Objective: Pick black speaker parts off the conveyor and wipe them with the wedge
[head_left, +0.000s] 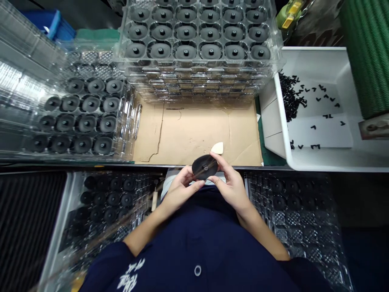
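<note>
Both hands meet close to the body, at the near edge of the bench. The left hand (179,187) grips a black disc (204,166) from the left, thumb and fingers closed on its rim. The right hand (231,184) holds the same disc from the right, fingers curled over its far edge. The disc is held tilted, flat face up, a small centre hole visible.

Just beyond the right hand's fingertips a small cream wedge (218,148) lies on a cardboard sheet (194,132) covering the bench.

Further ahead of the hands stands a stack of clear trays (197,87); the top one holds rows of dark round parts. To the left of the hands, a second tray stack (82,117) holds similar parts. To the right, a white bin (319,158) contains small black pieces, heaped at its left side and scattered elsewhere.

Below bench level, either side of the hands, more clear trays (106,198) with black parts.

White writing shows on the navy sleeve (129,275), lower left; it cannot be read. No other labels are legible.
</note>
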Demonstrator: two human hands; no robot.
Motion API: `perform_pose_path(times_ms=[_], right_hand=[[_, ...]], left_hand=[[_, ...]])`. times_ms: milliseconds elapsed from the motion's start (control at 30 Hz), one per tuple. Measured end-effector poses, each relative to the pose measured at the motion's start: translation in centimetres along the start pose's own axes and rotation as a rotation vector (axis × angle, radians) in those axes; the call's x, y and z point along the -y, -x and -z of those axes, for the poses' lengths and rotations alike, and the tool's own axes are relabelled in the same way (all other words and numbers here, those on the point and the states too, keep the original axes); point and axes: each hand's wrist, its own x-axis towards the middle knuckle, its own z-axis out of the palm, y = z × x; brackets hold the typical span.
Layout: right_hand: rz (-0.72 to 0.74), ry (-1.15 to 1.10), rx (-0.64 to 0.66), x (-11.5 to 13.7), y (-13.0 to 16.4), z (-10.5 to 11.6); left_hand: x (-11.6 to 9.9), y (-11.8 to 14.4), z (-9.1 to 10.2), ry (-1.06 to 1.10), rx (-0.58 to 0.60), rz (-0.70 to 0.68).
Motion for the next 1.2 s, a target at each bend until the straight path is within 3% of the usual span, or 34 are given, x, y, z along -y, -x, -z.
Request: perform_pose_path(times_ms=[300,767,900,1067,1200], right_hand=[[-0.113,-0.069,-0.009,-1.0,0.8,-1.5],[0.064,-0.048,0.002,1.0,4.1,-4.1],[0.092,-0.059,0.039,-0.9,4.4,-3.7],[0.007,-0.165,0.069,-4.1,2.6,-2.9],[-0.042,-0.197,0.073,-4.8,1.6,-2.7]], left_hand=[[2.1,0.7,-0.7,0.095,-0.044,-0.055],[3.4,5.0,-0.5,0.233,-0.007,-0.195],[3.7,5.4,-0.9,0.271,-0.011,-0.255],[3.8,4.3,-1.0,0.330,-0.015,-0.321],[4.2,3.2,-0.9,0.368,-0.021,-0.333]])
